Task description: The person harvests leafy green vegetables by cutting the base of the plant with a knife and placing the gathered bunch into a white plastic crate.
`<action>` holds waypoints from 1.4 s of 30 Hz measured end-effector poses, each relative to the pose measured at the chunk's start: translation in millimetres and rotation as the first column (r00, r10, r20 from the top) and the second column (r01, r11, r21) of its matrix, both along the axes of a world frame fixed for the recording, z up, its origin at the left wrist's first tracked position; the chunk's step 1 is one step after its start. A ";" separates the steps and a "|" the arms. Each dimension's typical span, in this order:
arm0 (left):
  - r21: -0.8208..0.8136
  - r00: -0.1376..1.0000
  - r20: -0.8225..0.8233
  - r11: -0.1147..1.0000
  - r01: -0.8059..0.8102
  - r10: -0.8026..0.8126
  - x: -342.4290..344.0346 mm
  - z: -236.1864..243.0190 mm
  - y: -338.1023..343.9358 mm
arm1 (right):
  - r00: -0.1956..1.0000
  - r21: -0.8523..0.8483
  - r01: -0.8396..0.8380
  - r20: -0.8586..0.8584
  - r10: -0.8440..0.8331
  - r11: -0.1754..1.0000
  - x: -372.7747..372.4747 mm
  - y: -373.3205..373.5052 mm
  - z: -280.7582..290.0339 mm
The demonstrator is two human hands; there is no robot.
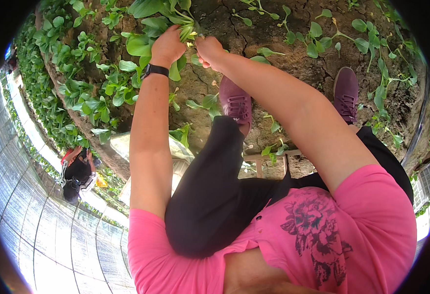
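A bunch of leafy greens (155, 25) with pale green stems is at the top of the view, left of the middle. My left hand (168, 46), with a black band on its wrist, is closed around the bunch low on its stems. Close beside it is my right hand (210, 51), with its fingers curled in by the stem ends. What those fingers pinch, if anything, is too small to make out. Small yellowish bits (191, 38) show between the two hands.
Cracked soil (254, 98) with scattered green plants (318, 44) surrounds my purple shoes (235, 100). Dense greens (85, 93) grow along the left. Another person (78, 169) bends over farther left. A pale crate (424, 183) stands at the far right.
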State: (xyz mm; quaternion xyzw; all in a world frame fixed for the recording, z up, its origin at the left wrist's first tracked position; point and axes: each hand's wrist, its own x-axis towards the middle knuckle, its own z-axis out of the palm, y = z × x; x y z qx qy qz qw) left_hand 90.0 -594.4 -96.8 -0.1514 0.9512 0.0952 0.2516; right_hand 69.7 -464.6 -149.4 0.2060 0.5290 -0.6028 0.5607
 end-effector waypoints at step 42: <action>0.881 0.858 -0.062 0.432 -0.194 0.510 10.6 74.4 135.6 | 0.789 -0.075 -0.394 -0.539 0.295 0.916 -92.6 143.9 70.2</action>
